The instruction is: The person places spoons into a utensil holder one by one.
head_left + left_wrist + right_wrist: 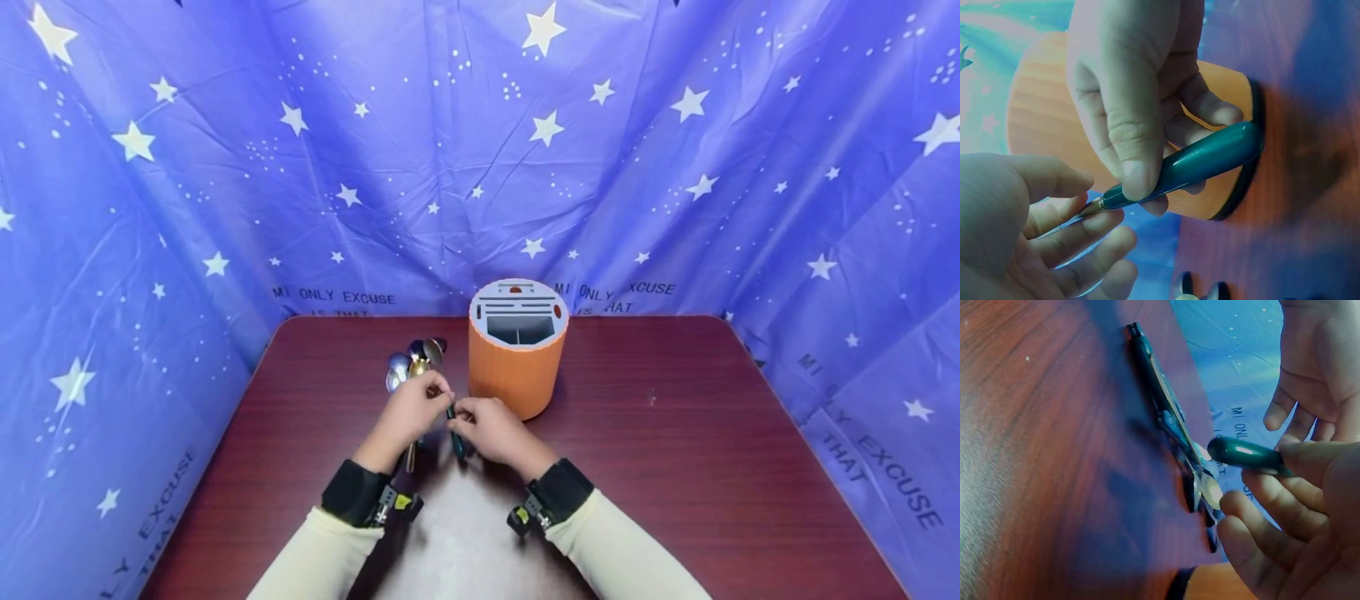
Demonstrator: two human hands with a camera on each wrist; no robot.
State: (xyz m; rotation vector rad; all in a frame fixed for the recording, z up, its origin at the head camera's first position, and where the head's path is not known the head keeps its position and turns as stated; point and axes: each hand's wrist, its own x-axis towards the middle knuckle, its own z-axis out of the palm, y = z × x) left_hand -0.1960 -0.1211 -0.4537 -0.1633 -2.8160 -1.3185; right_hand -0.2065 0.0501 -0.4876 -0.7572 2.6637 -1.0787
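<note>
A utensil with a glossy green handle [1210, 155] and a gold-coloured metal neck is held above the table between both hands. My right hand [497, 427] pinches the green handle, thumb on one side and fingers on the other. At the neck end, my left hand [407, 415] holds the metal between thumb and fingers; its palm and fingers hide the utensil's head, so its kind does not show. Beneath and beside the left hand lies a bunch of spoons [432, 351], silver and gold, with dark handles [1147, 372] seen in the right wrist view.
Just beyond the right hand stands an orange cylindrical holder [517, 375] with a grey slotted top and open compartments. The dark red wooden table [675, 442] ends at a blue star-patterned curtain [450, 167] that hangs around its back and sides.
</note>
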